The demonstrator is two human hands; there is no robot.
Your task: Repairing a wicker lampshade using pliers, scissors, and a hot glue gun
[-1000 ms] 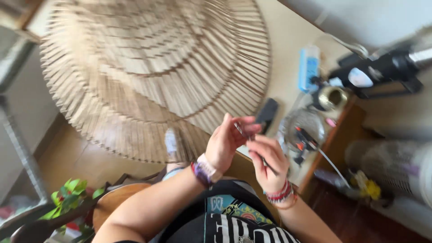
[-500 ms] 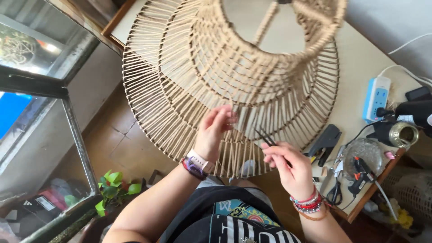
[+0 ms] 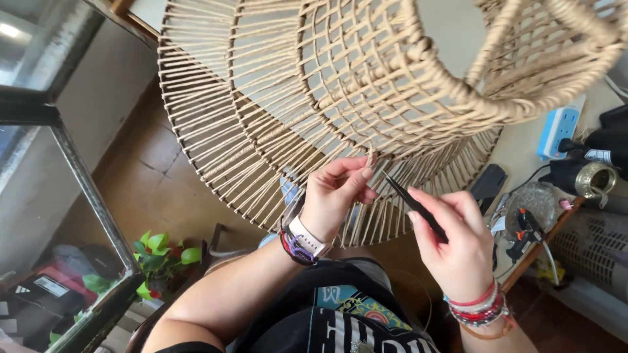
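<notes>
A large woven rattan lampshade frame fills the upper part of the head view, its spokes fanning out over the table. My left hand pinches a rattan strand end at the frame's lower rim, between thumb and forefinger. My right hand grips a thin black pointed tool, whose tip points up-left towards the pinched strand and sits just beside my left fingers. A watch and beaded bracelets are on my wrists.
The table carries a blue-and-white power strip, a black flat case, a glass dish, a glue gun and a brass-ringed black device. A glass cabinet and a green plant stand to the left.
The view has closed in on the lampshade. Both hands have risen to its lower rim, and the black tool's tip has come close to my left fingers.
</notes>
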